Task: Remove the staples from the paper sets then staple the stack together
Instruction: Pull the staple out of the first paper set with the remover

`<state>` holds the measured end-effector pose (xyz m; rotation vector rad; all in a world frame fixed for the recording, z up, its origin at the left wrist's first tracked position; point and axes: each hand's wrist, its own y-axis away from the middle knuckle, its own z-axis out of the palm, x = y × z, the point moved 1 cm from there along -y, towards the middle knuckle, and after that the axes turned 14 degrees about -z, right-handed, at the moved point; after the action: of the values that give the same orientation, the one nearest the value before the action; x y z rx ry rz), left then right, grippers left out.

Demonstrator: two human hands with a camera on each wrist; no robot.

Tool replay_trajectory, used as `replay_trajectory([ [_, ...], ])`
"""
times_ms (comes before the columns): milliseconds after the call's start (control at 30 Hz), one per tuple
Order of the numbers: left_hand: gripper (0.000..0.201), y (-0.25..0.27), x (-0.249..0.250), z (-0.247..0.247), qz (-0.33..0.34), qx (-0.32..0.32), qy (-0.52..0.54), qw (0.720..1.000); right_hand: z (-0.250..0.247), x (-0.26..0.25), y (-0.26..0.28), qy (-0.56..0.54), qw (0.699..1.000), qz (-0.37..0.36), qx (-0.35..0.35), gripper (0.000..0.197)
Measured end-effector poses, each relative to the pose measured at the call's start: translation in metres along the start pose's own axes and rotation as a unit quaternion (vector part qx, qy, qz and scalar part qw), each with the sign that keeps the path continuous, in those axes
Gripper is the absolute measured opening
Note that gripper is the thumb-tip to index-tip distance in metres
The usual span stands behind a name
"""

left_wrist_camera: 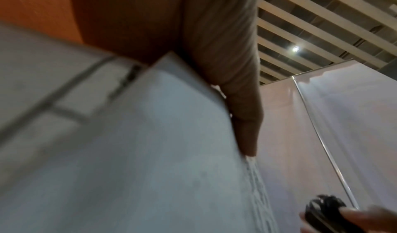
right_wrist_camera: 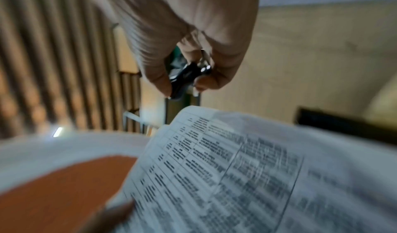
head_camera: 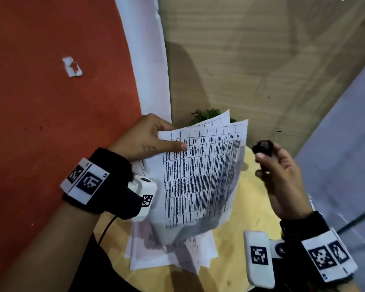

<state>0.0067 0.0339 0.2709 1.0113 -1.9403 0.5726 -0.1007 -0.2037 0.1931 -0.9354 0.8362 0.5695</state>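
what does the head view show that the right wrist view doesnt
Only the head view: the left hand gripping the held papers at their top corner, more papers lying on the yellow table, and a green plant.

Only the right wrist view: the metal part of the black tool.

Both: the right hand holding the tool, and the printed table on the held papers.

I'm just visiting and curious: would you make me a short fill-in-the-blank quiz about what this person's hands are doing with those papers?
1. The left hand holds up a set of printed sheets by its top ____ corner.
2. The right hand grips a small ____ staple remover.
3. More loose papers lie flat on the round ____ table.

Missing words: left; black; yellow
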Motion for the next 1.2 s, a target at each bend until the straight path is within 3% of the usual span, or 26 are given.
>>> replay_trajectory([
  [67,0.019,-0.001,-0.001,0.0,-0.012,-0.002,-0.002,1.0,0.004,-0.01,-0.001,0.15,0.983,-0.105,-0.014,0.064],
  [167,0.013,-0.003,-0.001,0.001,-0.016,0.002,-0.018,1.0,0.025,-0.021,0.0,0.32,0.916,-0.214,-0.112,0.058],
  [333,0.015,-0.006,0.005,0.005,-0.021,0.002,-0.037,0.999,0.069,-0.03,0.004,0.399,0.826,-0.316,-0.241,0.048],
  [400,0.006,-0.006,0.008,0.007,-0.02,-0.005,-0.042,0.999,0.078,-0.032,0.005,0.423,0.796,-0.339,-0.268,0.04],
  [567,0.022,-0.007,0.007,0.013,-0.025,-0.011,-0.044,0.999,0.081,-0.036,0.002,0.461,0.743,-0.37,-0.314,0.037],
  [833,0.008,-0.006,0.004,0.014,-0.028,-0.013,-0.031,0.999,0.086,-0.043,0.0,0.484,0.722,-0.341,-0.358,0.036],
  [1100,0.032,-0.006,-0.001,0.013,-0.041,0.019,-0.057,0.997,0.088,-0.042,0.002,0.479,0.739,-0.314,-0.354,0.037],
  [1200,0.008,-0.005,0.0,0.01,-0.046,0.023,-0.077,0.996,0.087,-0.043,0.001,0.476,0.753,-0.311,-0.33,0.038],
])
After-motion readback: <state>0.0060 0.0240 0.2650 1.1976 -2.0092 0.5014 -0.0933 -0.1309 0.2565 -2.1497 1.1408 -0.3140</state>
